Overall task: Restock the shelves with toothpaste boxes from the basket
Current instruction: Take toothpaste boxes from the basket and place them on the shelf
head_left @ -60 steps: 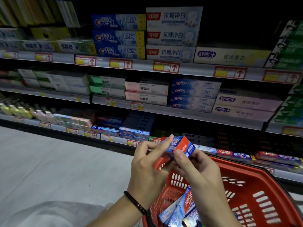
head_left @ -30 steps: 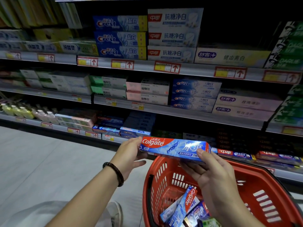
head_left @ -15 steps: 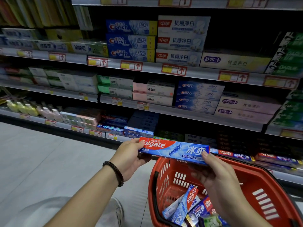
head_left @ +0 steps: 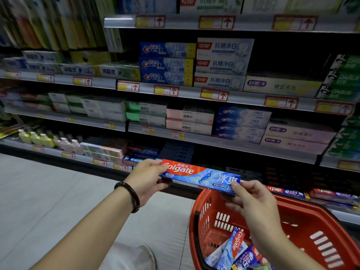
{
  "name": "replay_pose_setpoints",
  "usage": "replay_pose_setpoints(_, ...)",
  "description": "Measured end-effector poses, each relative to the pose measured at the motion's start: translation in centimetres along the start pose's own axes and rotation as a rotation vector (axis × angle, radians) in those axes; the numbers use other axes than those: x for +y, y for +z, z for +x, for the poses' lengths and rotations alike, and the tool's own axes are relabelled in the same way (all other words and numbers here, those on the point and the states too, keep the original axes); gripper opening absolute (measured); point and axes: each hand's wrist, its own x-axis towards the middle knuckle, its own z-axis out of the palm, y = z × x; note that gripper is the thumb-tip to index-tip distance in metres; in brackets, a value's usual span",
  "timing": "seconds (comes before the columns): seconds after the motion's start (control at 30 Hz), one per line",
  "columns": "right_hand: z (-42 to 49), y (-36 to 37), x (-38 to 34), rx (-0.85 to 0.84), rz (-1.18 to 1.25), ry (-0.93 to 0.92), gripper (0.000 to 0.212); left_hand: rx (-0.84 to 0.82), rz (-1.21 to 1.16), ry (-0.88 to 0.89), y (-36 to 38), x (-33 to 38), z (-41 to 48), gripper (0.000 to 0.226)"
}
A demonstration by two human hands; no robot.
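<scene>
In a shop aisle, facing long shelves (head_left: 243,97) of grey metal with flat front rails. Along the rails, red and yellow price labels (head_left: 214,94) with arrows pointing up. Below, a pale grey floor (head_left: 48,201), smooth and matte, with thin seams. Dim light, with dark gaps between the rows.

On the shelves, stacks of long rectangular cardboard boxes with glossy print: blue Crest boxes (head_left: 165,63) three high, white boxes (head_left: 222,63) with a red mark just beside them on the right, pink, green and pale ones one level lower. On the low shelf at the left, small plastic bottles (head_left: 48,140), yellow and pink, with white caps.

In front of the low shelf, held almost level in the air, over the far left rim of the basket: the Colgate box (head_left: 198,175), long and slim, of shiny card, red at the left end and blue toward the right. Gripped at the left end by the left hand (head_left: 148,178), fingers curled round it. Pinched at the right end by the right hand (head_left: 251,199), thumb on the front face. Hands apart, one at each end. On the left wrist, a dark beaded bracelet (head_left: 130,195).

At the bottom right, the basket (head_left: 303,223): hard red plastic, rounded rim, walls cut with slots. Inside, more toothpaste boxes (head_left: 235,248), red and blue, lying tilted in a heap.
</scene>
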Motion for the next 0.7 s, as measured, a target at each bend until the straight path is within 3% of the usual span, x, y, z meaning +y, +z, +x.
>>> replay_pose_setpoints(0.13,0.4,3.4,1.2,0.001,-0.067,-0.041,0.016,0.055,0.103,0.049,-3.1,1.0,0.9,0.009)
replay_pose_setpoints(0.37,1.6,8.9,3.5,-0.027,-0.15,-0.107,0.021,0.185,0.244,0.114,-8.3,0.6,4.3,0.007)
replay_pose_setpoints(0.7,6.4,15.6,7.0,-0.047,-0.233,-0.056,0.018,0.314,0.294,0.12,-12.8,-1.0,11.0,0.019)
